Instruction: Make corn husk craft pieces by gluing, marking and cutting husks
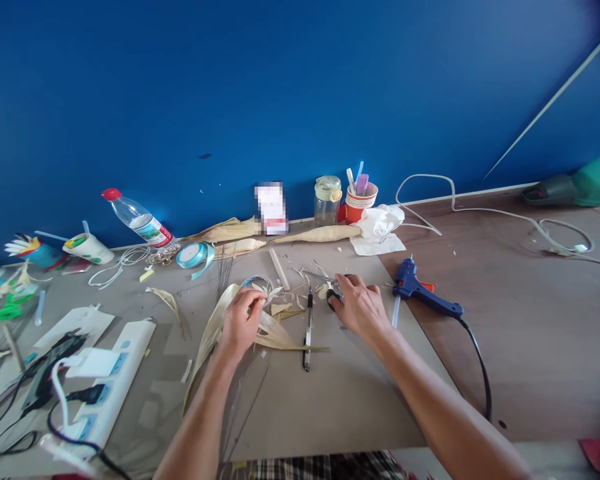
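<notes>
left of the slim pen (309, 327), the left hand (243, 320) pinches a pale, papery, pointed piece (274, 292) in a narrow grip. right of the pen, the right hand (363, 305) meets black-handled scissors (332, 294); i cannot tell how its grip closes. a dry, curling husk (276, 337) reaches the pen across the matt grey tabletop (325, 413). behind rises a blue wall (300, 87); farther right lies a glue gun (417, 287).

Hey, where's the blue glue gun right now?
In the head view, the blue glue gun lies on the table just right of the right hand, its black cord trailing toward the near edge.
</notes>
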Demonstrator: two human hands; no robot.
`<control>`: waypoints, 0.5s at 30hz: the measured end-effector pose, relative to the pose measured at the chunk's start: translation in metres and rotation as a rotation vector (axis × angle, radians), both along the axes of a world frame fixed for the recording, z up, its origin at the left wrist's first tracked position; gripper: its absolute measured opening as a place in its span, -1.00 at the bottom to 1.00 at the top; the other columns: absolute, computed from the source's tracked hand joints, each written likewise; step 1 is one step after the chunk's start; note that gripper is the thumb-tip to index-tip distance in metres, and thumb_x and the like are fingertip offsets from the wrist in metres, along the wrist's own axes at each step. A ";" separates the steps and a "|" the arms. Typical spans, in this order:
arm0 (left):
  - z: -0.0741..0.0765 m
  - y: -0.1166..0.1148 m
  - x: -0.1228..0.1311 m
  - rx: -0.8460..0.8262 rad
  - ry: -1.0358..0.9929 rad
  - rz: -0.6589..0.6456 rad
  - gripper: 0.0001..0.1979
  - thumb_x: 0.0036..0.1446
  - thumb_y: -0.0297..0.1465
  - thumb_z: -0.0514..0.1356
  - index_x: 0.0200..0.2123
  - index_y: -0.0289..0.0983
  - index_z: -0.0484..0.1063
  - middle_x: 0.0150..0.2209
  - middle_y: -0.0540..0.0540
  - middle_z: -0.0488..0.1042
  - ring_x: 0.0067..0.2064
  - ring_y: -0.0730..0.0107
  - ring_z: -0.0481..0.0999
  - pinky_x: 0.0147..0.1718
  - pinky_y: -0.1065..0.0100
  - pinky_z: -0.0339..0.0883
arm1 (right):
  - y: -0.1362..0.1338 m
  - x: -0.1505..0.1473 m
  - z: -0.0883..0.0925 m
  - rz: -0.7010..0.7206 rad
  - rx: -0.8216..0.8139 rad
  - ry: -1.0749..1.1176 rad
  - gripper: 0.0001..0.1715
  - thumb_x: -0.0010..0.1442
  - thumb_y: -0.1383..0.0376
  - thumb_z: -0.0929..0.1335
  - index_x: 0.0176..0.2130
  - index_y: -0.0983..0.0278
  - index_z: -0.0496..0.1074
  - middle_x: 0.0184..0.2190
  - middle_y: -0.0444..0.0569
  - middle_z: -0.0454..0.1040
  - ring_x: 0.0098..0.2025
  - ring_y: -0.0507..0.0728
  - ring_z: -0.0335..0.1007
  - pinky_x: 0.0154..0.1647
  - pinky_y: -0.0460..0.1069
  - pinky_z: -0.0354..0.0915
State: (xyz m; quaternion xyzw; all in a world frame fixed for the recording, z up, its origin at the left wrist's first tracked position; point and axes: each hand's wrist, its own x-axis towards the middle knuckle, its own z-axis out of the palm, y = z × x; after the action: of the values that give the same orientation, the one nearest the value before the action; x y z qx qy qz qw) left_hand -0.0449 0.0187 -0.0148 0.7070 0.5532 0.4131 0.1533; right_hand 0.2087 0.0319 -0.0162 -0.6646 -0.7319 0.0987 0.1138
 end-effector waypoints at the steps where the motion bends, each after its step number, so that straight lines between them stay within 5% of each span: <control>1: 0.002 -0.002 0.001 0.028 -0.003 -0.009 -0.87 0.09 -0.48 0.11 -0.39 -0.20 0.45 -0.36 -0.08 0.45 -0.32 0.34 0.42 -0.27 0.35 0.29 | 0.000 0.000 0.000 -0.005 0.018 0.014 -0.52 0.18 0.24 0.27 0.09 0.29 0.29 -0.04 0.16 0.42 -0.09 0.24 0.39 -0.14 0.07 0.12; 8: 0.002 -0.014 0.002 0.255 -0.014 -0.036 -0.90 0.10 -0.50 0.14 -0.34 -0.21 0.44 -0.34 -0.09 0.50 -0.27 0.35 0.48 -0.22 0.32 0.35 | -0.001 0.000 0.004 -0.009 0.302 0.305 -0.63 0.19 0.30 0.25 -0.03 0.28 0.44 -0.02 0.14 0.41 -0.10 0.20 0.39 -0.11 0.07 0.20; 12: -0.002 -0.016 0.003 0.345 0.006 -0.094 -0.87 0.12 -0.54 0.13 -0.26 -0.24 0.40 -0.32 -0.06 0.48 -0.32 0.43 0.48 -0.28 0.36 0.38 | -0.005 -0.013 -0.001 0.132 0.041 0.758 -0.69 0.20 0.24 0.25 -0.17 0.28 0.51 -0.30 -0.01 0.53 -0.39 0.07 0.37 -0.34 -0.03 0.25; 15: -0.003 -0.016 0.006 0.307 -0.004 -0.110 -0.87 0.14 -0.55 0.12 -0.26 -0.25 0.38 -0.29 -0.07 0.47 -0.31 0.44 0.48 -0.28 0.37 0.38 | -0.014 -0.031 -0.006 0.221 -0.160 0.954 -0.70 0.19 0.24 0.25 -0.29 0.30 0.53 -0.45 -0.06 0.51 -0.43 0.07 0.37 -0.40 -0.06 0.25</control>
State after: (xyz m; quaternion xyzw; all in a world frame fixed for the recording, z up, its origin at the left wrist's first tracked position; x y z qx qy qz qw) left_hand -0.0388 0.0024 -0.0183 0.7506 0.4436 0.4851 0.0669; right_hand 0.1776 0.0180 -0.0219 -0.4703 -0.6545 0.4593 0.3736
